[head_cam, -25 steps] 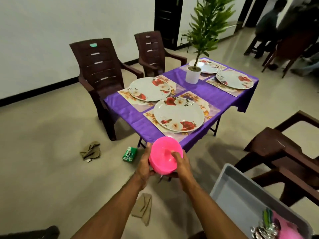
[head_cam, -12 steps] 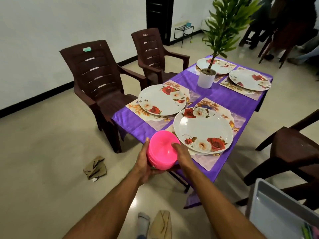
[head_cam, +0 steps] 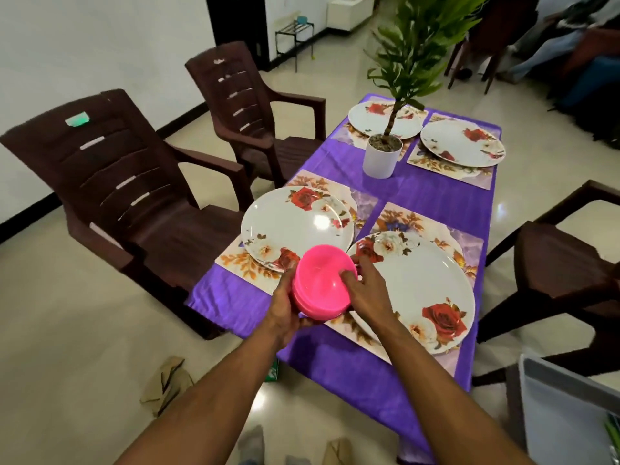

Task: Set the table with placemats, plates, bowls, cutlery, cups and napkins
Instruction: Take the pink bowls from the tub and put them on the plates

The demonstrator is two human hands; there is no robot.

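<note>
A stack of pink bowls (head_cam: 320, 283) hangs over the near end of the purple-clothed table (head_cam: 432, 196). My left hand (head_cam: 285, 305) cups the stack from the left and below. My right hand (head_cam: 367, 288) grips its right rim, with the thumb inside the top bowl. Several floral plates lie on floral placemats: one near left (head_cam: 295, 226), one near right (head_cam: 422, 283), one far left (head_cam: 379, 119) and one far right (head_cam: 463, 142). No cutlery, cups or napkins lie on the table.
A potted plant in a white pot (head_cam: 382, 156) stands mid-table. Brown plastic chairs stand on the left (head_cam: 134, 196), at the back left (head_cam: 255, 105) and on the right (head_cam: 563, 263). A grey bin (head_cam: 570, 411) sits at the bottom right. Folded cardboard (head_cam: 167, 384) lies on the floor.
I have walked up to the table. The pink bowls, held in both hands, have moved from over the floor to above the table's near end between the two near plates.
</note>
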